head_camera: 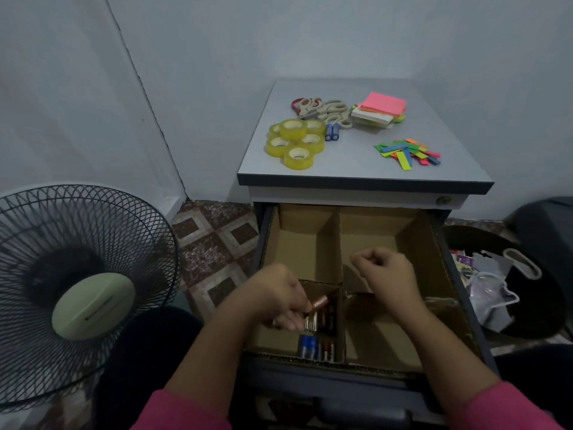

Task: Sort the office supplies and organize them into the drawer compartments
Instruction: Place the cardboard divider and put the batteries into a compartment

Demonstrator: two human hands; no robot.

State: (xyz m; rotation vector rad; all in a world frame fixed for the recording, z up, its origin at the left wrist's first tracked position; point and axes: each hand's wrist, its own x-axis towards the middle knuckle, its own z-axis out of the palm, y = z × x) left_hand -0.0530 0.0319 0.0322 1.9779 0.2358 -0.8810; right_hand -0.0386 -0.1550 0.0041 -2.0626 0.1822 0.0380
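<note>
The open drawer (434, 243) holds cardboard dividers that make four compartments. My left hand (279, 296) hovers over the near-left compartment and pinches a copper-tipped battery (319, 303). More batteries (316, 349) lie in that compartment. My right hand (384, 271) is curled over the middle divider and holds nothing that I can see. On the cabinet top (350, 162) sit several yellow tape rolls (294, 142), two blue batteries (331, 131), scissors (322, 111), sticky note pads (379, 111) and coloured paper strips (407, 153).
A black standing fan (77, 290) is close on the left. A dark bin (527, 305) with plastic bags stands to the right of the drawer. Patterned floor tiles (217, 243) show between fan and cabinet. Walls close in behind.
</note>
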